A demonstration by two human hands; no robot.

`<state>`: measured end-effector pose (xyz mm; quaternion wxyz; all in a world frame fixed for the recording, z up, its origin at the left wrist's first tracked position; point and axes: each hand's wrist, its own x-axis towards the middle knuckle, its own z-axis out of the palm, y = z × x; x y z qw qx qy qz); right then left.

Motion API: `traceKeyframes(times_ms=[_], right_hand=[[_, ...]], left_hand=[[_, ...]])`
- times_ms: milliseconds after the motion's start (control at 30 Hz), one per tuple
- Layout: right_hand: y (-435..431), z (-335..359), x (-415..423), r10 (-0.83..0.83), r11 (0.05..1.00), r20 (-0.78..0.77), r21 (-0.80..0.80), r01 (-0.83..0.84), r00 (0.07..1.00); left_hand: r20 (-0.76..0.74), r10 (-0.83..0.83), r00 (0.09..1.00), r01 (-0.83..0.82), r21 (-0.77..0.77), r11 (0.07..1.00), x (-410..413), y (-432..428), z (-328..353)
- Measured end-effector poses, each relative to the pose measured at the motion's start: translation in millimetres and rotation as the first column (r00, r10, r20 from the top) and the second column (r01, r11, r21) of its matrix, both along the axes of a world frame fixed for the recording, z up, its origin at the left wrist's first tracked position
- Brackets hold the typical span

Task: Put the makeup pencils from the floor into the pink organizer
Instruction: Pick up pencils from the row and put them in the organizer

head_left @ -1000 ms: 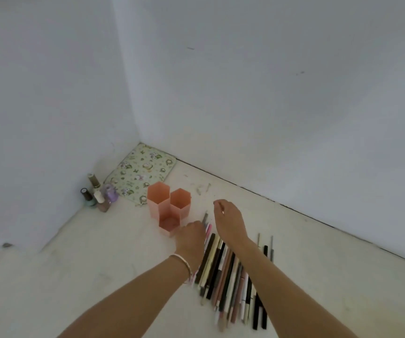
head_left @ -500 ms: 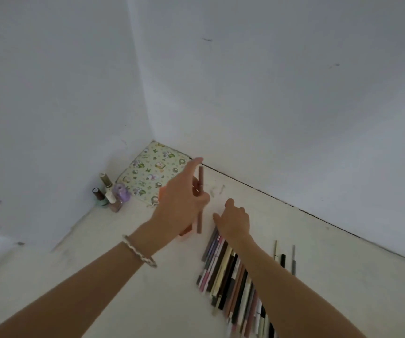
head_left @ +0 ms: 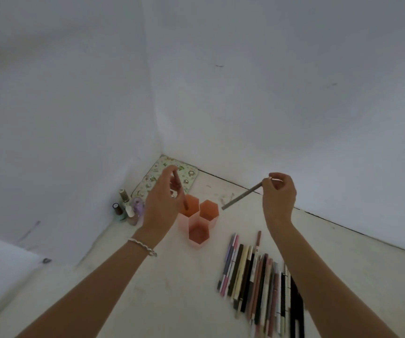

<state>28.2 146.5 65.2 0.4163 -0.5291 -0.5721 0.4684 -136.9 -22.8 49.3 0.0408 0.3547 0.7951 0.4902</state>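
Our left hand (head_left: 161, 206) grips brown pencil (head_left: 180, 191), tip entering rear cup of pink organizer (head_left: 197, 222). Right hand (head_left: 278, 195) pinches grey pencil (head_left: 241, 195). Cups look empty; pencil row (head_left: 257, 279) remains on floor (head_left: 147, 301).

Dim, flat, even light throughout, with a cool blue-grey cast over the white walls (head_left: 282, 93) and a warmer tone on the floor (head_left: 123, 301). No clear light source, no glare, only faint soft shadows. Wide-angle bending of the wall corner and the floor line toward the edges. Slight softness overall; motion blur on the grey pencil (head_left: 241, 195) in the right hand (head_left: 279, 196) and the brown pencil (head_left: 180, 191) in the left hand (head_left: 161, 206). Smeared pencils (head_left: 257, 276) near the bottom edge.
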Motion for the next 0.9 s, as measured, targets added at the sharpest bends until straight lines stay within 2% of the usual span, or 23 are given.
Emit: traceKeyframes(times_ms=[133, 233, 333, 433, 600, 633, 700, 767, 800, 900], right_hand=[[-26, 21, -11, 0.046, 0.995, -0.125, 0.091, -0.035, 0.991], [-48, 21, -26, 0.119, 0.985, -0.143, 0.144, -0.098, 0.983], [-69, 13, -41, 0.21, 0.945, -0.055, 0.268, -0.188, 0.976], [-85, -1, -52, 0.307, 0.865, 0.151, 0.369, -0.342, 0.94], [-94, -25, -52, 0.416, 0.793, 0.376, 0.297, -0.533, 0.828], [-94, -25, -50, 0.413, 0.782, 0.392, 0.31, -0.54, 0.822], [-88, -19, -42, 0.362, 0.798, 0.335, 0.37, -0.475, 0.87], [-73, -7, -31, 0.267, 0.846, 0.245, 0.403, -0.349, 0.932], [-63, -2, -22, 0.225, 0.87, 0.219, 0.394, -0.297, 0.949], [-38, 7, 3, 0.171, 0.923, 0.194, 0.312, -0.226, 0.966]], left_hand=[[-0.19, -0.063, 0.98, 0.039, -0.126, 0.991, 3, -6, -28], [-0.296, -0.017, 0.955, -0.01, -0.09, 0.996, -2, -12, -27], [-0.179, 0.107, 0.978, -0.095, 0.075, 0.993, -12, -19, -10], [-0.062, 0.173, 0.983, -0.157, 0.21, 0.965, -20, -27, 16], [0.057, 0.159, 0.986, -0.168, 0.256, 0.952, -8, -27, 46], [0.064, 0.152, 0.986, -0.163, 0.254, 0.953, -1, -25, 48], [0.077, 0.092, 0.993, -0.109, 0.25, 0.962, 18, -19, 47], [0.128, -0.057, 0.99, 0.036, 0.159, 0.987, 44, -8, 36], [0.173, -0.146, 0.974, 0.138, 0.055, 0.989, 59, 0, 26], [0.354, -0.311, 0.882, 0.411, -0.255, 0.875, 104, 22, -13]])
